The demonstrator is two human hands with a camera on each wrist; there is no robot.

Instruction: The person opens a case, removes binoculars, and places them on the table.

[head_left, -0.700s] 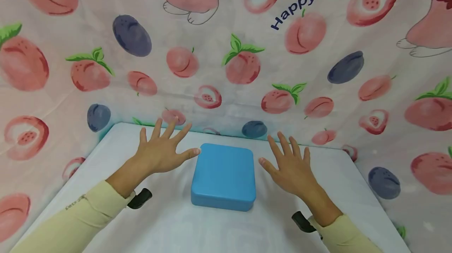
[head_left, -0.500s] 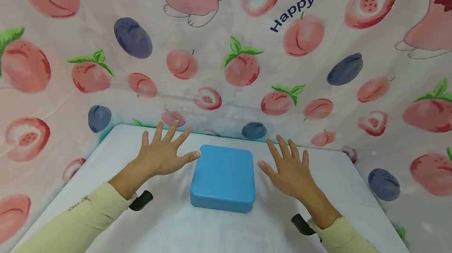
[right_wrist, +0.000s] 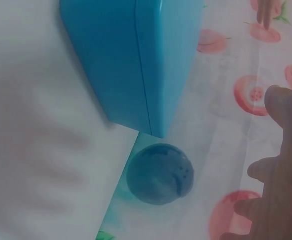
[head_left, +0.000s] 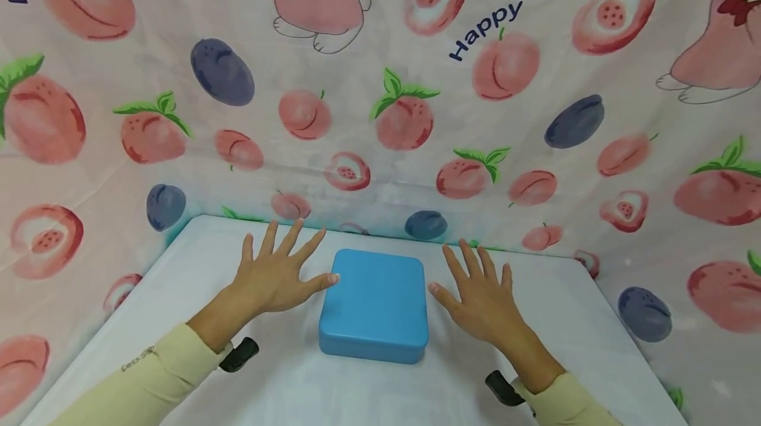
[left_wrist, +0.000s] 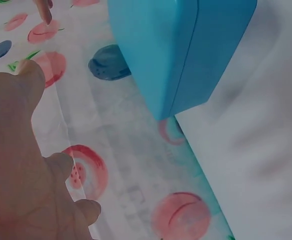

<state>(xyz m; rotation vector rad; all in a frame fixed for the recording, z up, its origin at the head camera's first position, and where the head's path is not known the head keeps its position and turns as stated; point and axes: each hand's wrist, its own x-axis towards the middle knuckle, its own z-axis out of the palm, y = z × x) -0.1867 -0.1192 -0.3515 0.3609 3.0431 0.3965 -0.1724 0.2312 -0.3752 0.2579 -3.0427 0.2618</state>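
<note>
A blue box (head_left: 374, 300) with rounded corners lies on the white table, its top face plain. To its left, my left hand (head_left: 273, 281) hovers palm down with fingers spread, the thumb tip overlapping the box's left edge in the head view. On the other side, my right hand (head_left: 484, 304) is held likewise, fingers apart and thumb pointing at the box. Neither hand holds anything. In the left wrist view, a seam runs along the side of the box (left_wrist: 186, 55); the right wrist view shows the box (right_wrist: 130, 60) apart from the right fingers.
The white tabletop (head_left: 285, 380) reaches back to a hanging cloth (head_left: 357, 115) printed with peaches, plums and pink animals. This cloth also hangs at both sides. A black strap device (head_left: 239, 355) sits on the left wrist, another black device (head_left: 504, 388) on the right.
The whole scene sits slightly lower in the head view. Both hands stay spread beside the box; the right has shifted slightly left in the picture. The box has not moved on the table.
</note>
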